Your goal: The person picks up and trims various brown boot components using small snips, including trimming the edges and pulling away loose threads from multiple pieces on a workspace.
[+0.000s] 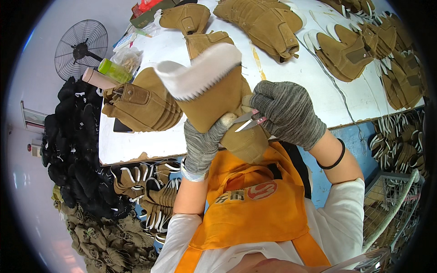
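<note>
A brown suede boot upper (pixel 207 102) with a white fleecy cuff (pixel 200 70) is held up in front of my chest. My left hand (pixel 202 143), in a grey knitted glove, grips it from the left with the thumb laid over its near side. My right hand (pixel 284 111), gloved the same way, is closed around a small pair of thread snips (pixel 248 123) with pinkish grips. Their two blades stand apart and point left, close to my left thumb and against the suede. The right fingertips also lie near the upper's edge; whether they pinch it I cannot tell.
Stacked brown uppers (pixel 143 107) lie on the white table (pixel 150 148) to the left, with more piles at the back (pixel 259 27) and right (pixel 343 54). A green bottle (pixel 114 70) and a fan (pixel 81 50) stand left. A wire cart (pixel 387 200) is at lower right.
</note>
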### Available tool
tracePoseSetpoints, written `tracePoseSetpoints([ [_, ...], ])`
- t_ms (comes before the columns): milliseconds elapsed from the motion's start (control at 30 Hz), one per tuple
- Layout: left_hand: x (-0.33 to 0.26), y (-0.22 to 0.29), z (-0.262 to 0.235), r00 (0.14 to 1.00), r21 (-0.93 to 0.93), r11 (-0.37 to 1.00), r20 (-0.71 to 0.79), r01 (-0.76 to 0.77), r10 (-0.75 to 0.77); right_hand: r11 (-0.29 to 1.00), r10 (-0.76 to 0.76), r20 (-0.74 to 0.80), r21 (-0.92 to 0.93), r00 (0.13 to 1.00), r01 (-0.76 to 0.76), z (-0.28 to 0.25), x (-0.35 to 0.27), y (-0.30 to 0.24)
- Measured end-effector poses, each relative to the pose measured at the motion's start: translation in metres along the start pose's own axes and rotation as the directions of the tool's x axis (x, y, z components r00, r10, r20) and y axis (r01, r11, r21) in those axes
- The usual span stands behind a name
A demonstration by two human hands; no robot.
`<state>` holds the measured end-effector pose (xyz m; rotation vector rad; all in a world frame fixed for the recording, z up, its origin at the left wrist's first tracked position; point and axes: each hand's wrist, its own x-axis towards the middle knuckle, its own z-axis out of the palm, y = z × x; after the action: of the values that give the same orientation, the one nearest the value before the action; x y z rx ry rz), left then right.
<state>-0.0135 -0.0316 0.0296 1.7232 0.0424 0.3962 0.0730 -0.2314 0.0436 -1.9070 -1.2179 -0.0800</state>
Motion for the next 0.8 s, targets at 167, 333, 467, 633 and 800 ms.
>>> tracePoseSetpoints([
  [167,0.0,0.009,-0.001,0.997,-0.029,0.998,0.055,-0.061,0.062,0.968,-0.008,0.075,-0.248,0.997,0.027,-0.007,0.004,-0.013],
  [333,-0.002,-0.004,-0.002,0.998,-0.063,0.996,0.013,-0.062,0.063,0.992,0.126,-0.081,-0.003,0.989,-0.127,0.002,-0.001,-0.013],
  [467,-0.01,-0.017,0.0,1.0,-0.316,0.949,-0.03,-0.014,0.004,0.982,0.062,-0.401,-0.14,0.914,-0.128,0.007,-0.009,0.007],
  [633,-0.01,-0.022,0.001,0.993,-0.551,0.829,0.004,0.099,-0.117,0.911,0.324,-0.47,0.39,0.821,-0.136,0.018,-0.018,0.001],
  [800,-0.009,-0.014,0.007,0.995,-0.481,0.877,-0.086,0.003,-0.051,0.959,0.282,-0.288,0.098,0.915,-0.264,0.009,-0.012,-0.026],
])
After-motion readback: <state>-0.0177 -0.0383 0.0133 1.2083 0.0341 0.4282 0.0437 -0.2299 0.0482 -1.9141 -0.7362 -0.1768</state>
